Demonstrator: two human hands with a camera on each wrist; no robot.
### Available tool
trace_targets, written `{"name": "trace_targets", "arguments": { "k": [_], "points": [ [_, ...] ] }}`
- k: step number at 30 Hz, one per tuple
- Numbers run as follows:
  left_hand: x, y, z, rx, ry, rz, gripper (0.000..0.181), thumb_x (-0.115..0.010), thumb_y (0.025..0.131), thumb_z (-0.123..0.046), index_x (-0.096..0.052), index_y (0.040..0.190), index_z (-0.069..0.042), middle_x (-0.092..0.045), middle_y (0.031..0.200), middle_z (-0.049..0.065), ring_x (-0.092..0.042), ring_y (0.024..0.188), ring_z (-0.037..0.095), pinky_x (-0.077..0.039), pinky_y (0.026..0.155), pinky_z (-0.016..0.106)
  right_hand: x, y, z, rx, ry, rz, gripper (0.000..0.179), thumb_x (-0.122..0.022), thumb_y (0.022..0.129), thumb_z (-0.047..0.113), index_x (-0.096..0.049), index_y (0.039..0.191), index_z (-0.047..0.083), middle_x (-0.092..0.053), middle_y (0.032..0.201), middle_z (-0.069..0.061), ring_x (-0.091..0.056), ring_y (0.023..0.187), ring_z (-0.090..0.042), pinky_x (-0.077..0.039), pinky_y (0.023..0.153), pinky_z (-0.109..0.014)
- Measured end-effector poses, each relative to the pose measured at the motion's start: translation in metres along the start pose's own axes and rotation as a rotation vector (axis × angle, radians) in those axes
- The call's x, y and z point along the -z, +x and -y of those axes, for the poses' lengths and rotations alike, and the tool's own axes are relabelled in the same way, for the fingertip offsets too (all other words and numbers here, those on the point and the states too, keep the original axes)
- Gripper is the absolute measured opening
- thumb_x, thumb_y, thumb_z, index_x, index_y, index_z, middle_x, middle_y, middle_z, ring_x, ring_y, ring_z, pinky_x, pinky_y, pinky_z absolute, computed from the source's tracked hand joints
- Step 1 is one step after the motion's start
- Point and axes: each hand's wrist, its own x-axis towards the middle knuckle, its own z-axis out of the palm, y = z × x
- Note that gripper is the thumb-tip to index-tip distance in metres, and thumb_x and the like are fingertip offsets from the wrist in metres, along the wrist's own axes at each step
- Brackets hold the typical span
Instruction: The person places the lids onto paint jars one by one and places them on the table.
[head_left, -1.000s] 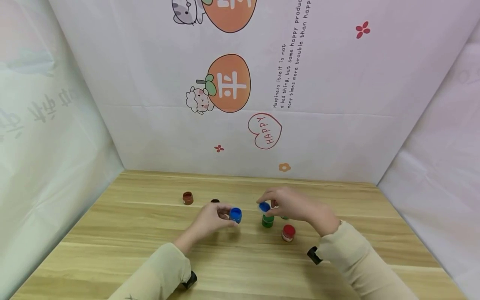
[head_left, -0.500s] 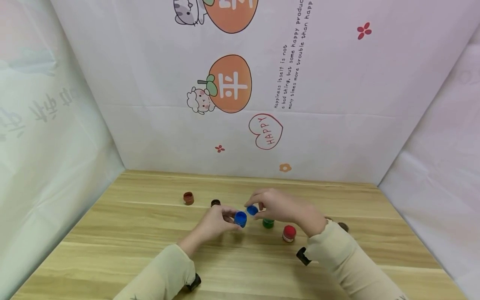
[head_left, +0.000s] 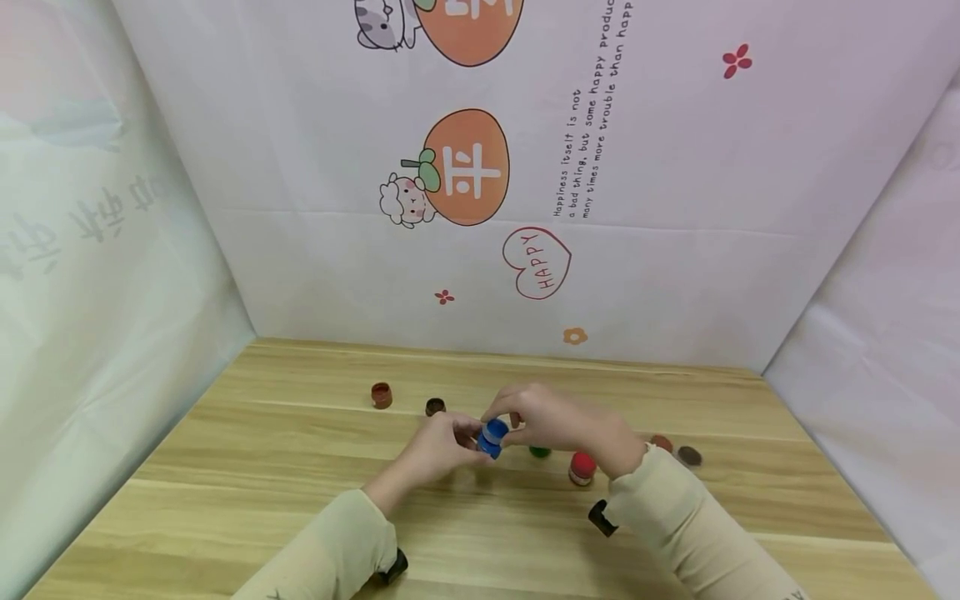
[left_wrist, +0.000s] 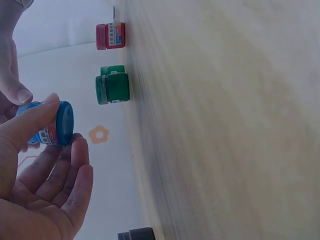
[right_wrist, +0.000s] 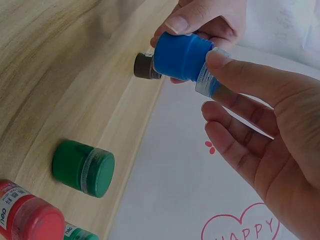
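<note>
My left hand (head_left: 438,450) holds a small blue paint jar (right_wrist: 182,55) above the table, tilted, with its mouth toward my right hand (head_left: 551,417). The right hand pinches the jar's lid (right_wrist: 206,80) between thumb and fingers, and the lid sits over the jar's mouth. How far it is screwed down cannot be told. In the left wrist view, the jar's round base (left_wrist: 66,123) and part of its label show between thumb and fingers. Closest to the hands on the table stand a green paint jar (right_wrist: 82,167) and an uncapped black paint jar (head_left: 435,407).
A lidless brown paint jar (head_left: 381,396) stands at the back left. Right of the hands are a capped red paint jar (head_left: 582,468) and a second green jar (right_wrist: 80,233). A brown lid (head_left: 661,442) and a dark lid (head_left: 689,456) lie beyond the right wrist.
My right hand has moved left with the blue lid, bringing it from above the green jar onto the blue jar's mouth. The left hand has shifted slightly right.
</note>
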Motion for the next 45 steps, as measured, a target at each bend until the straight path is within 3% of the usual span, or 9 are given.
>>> {"name": "trace_targets", "arguments": {
  "k": [16,23,26,31,34,37,40,45],
  "points": [
    [-0.003,0.0,0.0,-0.02,-0.02,0.014,0.032,-0.085,0.087,-0.014,-0.076,0.117,-0.004,-0.073,0.092,-0.003,-0.066,0.082,0.01,-0.055,0.073,0.026,-0.006,0.001,0.002,-0.021,-0.043,-0.003,0.025,-0.082,0.09,0.018,-0.078,0.113,0.008,-0.069,0.099,0.003,-0.054,0.073,-0.004,-0.049,0.063,-0.019],
    [-0.004,-0.002,-0.002,-0.017,-0.01,0.012,0.03,-0.084,0.088,-0.014,-0.077,0.116,-0.005,-0.072,0.091,-0.004,-0.065,0.081,0.01,-0.055,0.073,0.026,-0.006,-0.001,0.007,-0.035,-0.118,0.006,0.032,-0.084,0.089,0.025,-0.077,0.114,0.007,-0.068,0.099,0.002,-0.064,0.086,-0.013,-0.052,0.072,-0.022],
    [-0.004,-0.002,-0.001,-0.01,-0.024,0.006,0.031,-0.084,0.087,-0.012,-0.077,0.116,-0.004,-0.073,0.091,-0.003,-0.066,0.082,0.01,-0.055,0.073,0.026,-0.003,-0.004,0.007,-0.024,-0.103,0.024,0.036,-0.085,0.087,0.02,-0.076,0.119,0.007,-0.069,0.106,-0.001,-0.064,0.084,-0.014,-0.052,0.071,-0.021],
    [-0.003,-0.001,-0.001,-0.005,-0.046,-0.001,0.036,-0.085,0.086,-0.011,-0.075,0.119,-0.001,-0.073,0.092,-0.001,-0.066,0.083,0.011,-0.055,0.073,0.028,0.002,-0.006,0.004,0.061,-0.058,0.039,0.041,-0.079,0.087,-0.003,-0.073,0.127,0.006,-0.07,0.113,-0.004,-0.063,0.083,-0.013,-0.052,0.07,-0.019],
    [-0.003,-0.001,-0.003,0.0,-0.049,0.006,0.037,-0.085,0.086,-0.012,-0.075,0.12,-0.001,-0.074,0.094,0.0,-0.066,0.084,0.012,-0.055,0.074,0.028,0.003,-0.006,0.003,0.086,-0.065,0.039,0.038,-0.077,0.09,-0.001,-0.073,0.127,0.006,-0.071,0.109,-0.002,-0.062,0.082,-0.01,-0.051,0.07,-0.018],
    [-0.003,-0.001,-0.005,0.007,-0.057,0.01,0.038,-0.085,0.087,-0.013,-0.074,0.122,-0.002,-0.074,0.096,-0.001,-0.066,0.084,0.011,-0.055,0.074,0.028,0.003,-0.006,0.003,0.048,-0.065,0.045,0.032,-0.079,0.092,0.009,-0.075,0.124,0.007,-0.07,0.103,0.001,-0.057,0.076,-0.006,-0.05,0.066,-0.018],
    [-0.004,-0.002,-0.007,0.005,-0.073,0.009,0.039,-0.085,0.086,-0.014,-0.074,0.122,-0.002,-0.074,0.096,-0.001,-0.066,0.084,0.011,-0.055,0.073,0.028,0.002,-0.007,0.004,-0.01,-0.063,0.041,0.027,-0.08,0.092,0.017,-0.077,0.117,0.006,-0.07,0.103,0.001,-0.06,0.079,-0.007,-0.052,0.069,-0.02],
    [-0.007,-0.001,-0.008,-0.004,-0.094,0.019,0.037,-0.086,0.086,-0.015,-0.076,0.12,-0.003,-0.074,0.095,0.0,-0.067,0.083,0.013,-0.055,0.074,0.029,0.002,-0.008,0.008,-0.102,-0.117,0.014,0.022,-0.079,0.092,0.033,-0.074,0.093,0.011,-0.067,0.094,0.003,-0.061,0.081,-0.009,-0.053,0.071,-0.022]
  ]
}}
